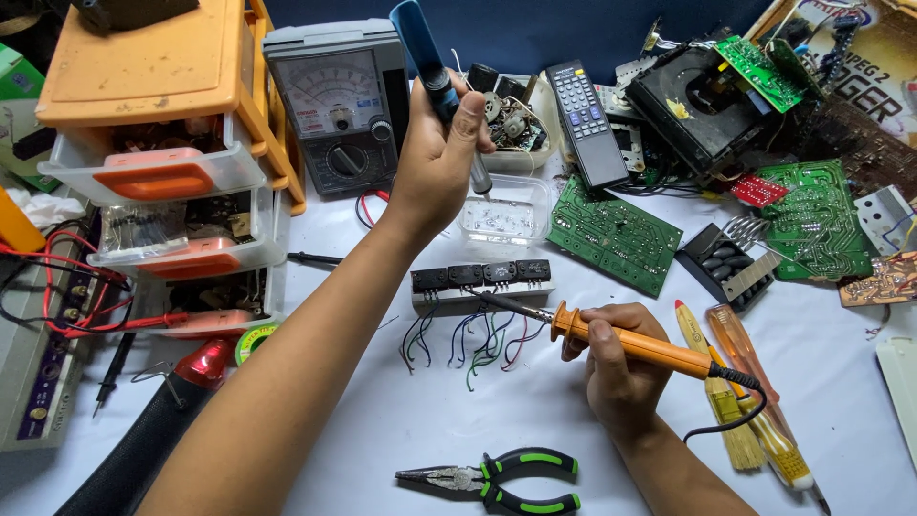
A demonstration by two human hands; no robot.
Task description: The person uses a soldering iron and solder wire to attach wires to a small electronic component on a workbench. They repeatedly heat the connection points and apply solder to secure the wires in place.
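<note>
The right hand (616, 368) gripped the orange soldering iron (630, 344) pen-style, tip on the transistor row (482, 277) (wires dangling below). The left hand (439, 158), fingers wrapped tight, held the blue desoldering pump (430, 67) raised nearby, nozzle down.

Bare tabletop (458, 420) open near front; pliers (497, 475) below; drawers (172, 172) block left
</note>
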